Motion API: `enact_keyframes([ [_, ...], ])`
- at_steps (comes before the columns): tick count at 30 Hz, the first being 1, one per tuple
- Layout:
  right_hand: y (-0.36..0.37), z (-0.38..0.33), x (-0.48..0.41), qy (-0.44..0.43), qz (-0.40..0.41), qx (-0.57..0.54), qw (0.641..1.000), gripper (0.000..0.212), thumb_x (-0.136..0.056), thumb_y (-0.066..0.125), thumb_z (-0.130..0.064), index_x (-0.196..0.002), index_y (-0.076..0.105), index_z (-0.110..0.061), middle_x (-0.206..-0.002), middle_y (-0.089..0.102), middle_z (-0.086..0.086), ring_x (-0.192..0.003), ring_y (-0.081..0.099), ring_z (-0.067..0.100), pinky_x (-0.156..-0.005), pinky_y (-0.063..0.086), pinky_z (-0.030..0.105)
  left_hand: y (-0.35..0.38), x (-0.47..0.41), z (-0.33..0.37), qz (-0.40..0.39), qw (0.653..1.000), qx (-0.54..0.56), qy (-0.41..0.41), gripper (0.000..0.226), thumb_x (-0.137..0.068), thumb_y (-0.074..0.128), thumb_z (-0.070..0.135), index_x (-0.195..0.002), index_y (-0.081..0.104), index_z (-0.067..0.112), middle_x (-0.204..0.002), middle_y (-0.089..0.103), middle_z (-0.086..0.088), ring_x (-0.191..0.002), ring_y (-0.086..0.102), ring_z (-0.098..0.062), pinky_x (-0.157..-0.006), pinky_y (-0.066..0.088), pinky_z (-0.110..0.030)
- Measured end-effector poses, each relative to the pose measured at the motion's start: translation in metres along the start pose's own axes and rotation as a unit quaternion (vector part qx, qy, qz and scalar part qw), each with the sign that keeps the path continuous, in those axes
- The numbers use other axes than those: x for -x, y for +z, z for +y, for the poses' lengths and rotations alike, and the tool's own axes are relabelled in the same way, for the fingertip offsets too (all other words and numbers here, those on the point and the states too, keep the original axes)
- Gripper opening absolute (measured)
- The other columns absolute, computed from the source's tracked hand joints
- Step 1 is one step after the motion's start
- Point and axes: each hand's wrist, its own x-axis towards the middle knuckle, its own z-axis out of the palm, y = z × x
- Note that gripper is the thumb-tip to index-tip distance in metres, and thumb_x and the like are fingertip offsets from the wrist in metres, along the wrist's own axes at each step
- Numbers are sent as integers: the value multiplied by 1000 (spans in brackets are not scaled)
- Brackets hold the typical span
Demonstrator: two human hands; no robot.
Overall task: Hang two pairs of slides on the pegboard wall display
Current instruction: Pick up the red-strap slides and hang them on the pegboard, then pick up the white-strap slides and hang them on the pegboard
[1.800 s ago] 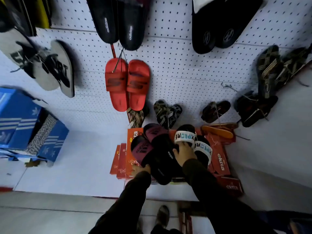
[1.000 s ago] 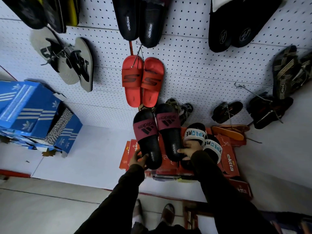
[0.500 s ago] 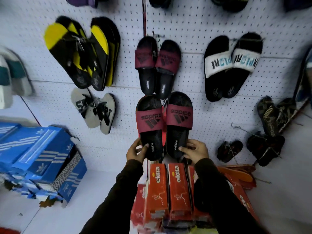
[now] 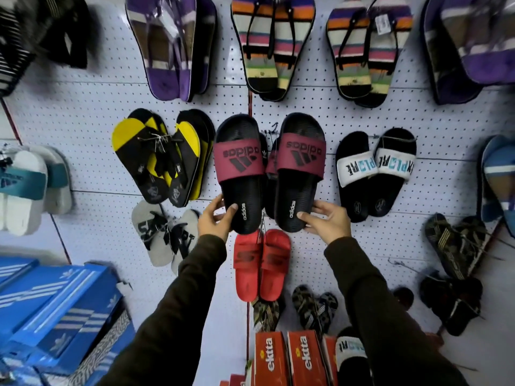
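Raised since earlier frame: pair of black rubber slides with maroon straps [image 4: 267, 174], now mid-pegboard [image 4: 92, 129]; left hand [image 4: 216, 218], right hand [image 4: 326, 220] grip heels. Risk: hook missed behind soles, pair drops

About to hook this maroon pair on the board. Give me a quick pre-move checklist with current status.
1. Left hand grips the heel of the left slide: ok.
2. Right hand grips the heel of the right slide: ok.
3. Both slides upright, straps facing out, side by side: ok.
4. Hook visible between the toes: cannot tell whether it is free; another maroon pair shows behind the gap.
5. Tie joining the held pair for hanging: cannot tell, none visible.
6. Neighbours clear: yellow flip-flops and white-strap pair sit apart on either side; red slides hang just below the heels: ok.
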Motion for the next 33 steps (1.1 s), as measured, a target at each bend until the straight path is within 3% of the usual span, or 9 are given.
enact_keyframes([
  [3,8,-23,-24,-10,-6,-7,1000,46,-75,79,1,-119,66,0,-102,69,10,-88,71,28,-69,61,33,9,-26,23,-1,1000,1,21,50,-87,67,14,-135,54,14,-124,61,-5,-81,67,-16,-80,58,-38],
  [8,19,-25,-55,42,-9,-1,999,49,-73,79,5,-120,63,4,-114,70,21,-99,71,38,-81,59,44,18,-62,25,20,999,-37,-20,50,-86,68,15,-134,55,11,-123,60,-13,-109,63,-34,-89,56,-54],
  [11,24,-4,-58,88,-9,4,996,51,-73,78,9,-121,62,7,-119,68,26,-105,69,42,-83,58,50,16,-67,2,6,997,-45,-64,51,-87,66,12,-136,53,7,-116,56,-11,-102,61,-32,-80,58,-48],
  [17,36,36,-51,90,4,28,996,50,-72,79,6,-119,63,6,-118,69,24,-105,69,42,-86,59,50,16,-67,-38,4,994,-63,-86,49,-87,67,10,-134,56,8,-131,60,-20,-120,60,-38,-102,48,-55],
  [21,42,51,-45,85,-8,22,996,46,-79,75,0,-124,62,0,-116,68,18,-101,70,38,-73,59,39,25,-60,-50,34,996,-50,-65,44,-87,66,13,-130,59,15,-128,64,-14,-110,65,-35,-100,51,-50],
  [24,37,64,-41,97,-19,18,995,39,-83,71,-2,-122,63,-4,-111,68,16,-85,69,32,-72,60,40,29,-50,-59,43,996,-65,-45,44,-86,67,14,-129,60,16,-126,65,-11,-91,62,-19,-95,50,-30],
  [27,25,83,-31,115,-26,37,992,34,-86,67,-5,-120,65,-7,-101,69,7,-85,70,30,-62,60,30,30,-35,-77,68,993,-71,-64,47,-83,72,22,-128,60,15,-130,62,-6,-97,57,-15,-92,46,-27],
  [31,-7,120,-17,151,-28,96,984,31,-86,68,-7,-117,66,-6,-112,71,15,-102,71,36,-87,59,48,36,-3,-112,81,989,-75,-103,40,-84,71,24,-121,63,13,-121,65,-6,-96,58,-16,-88,46,-25],
  [33,-26,141,-5,185,-22,107,977,35,-87,68,-8,-122,63,-8,-115,71,15,-97,72,34,-81,61,44,41,19,-135,72,986,-88,-125,33,-84,70,23,-115,66,13,-109,68,-5,-96,63,-21,-91,50,-26],
])
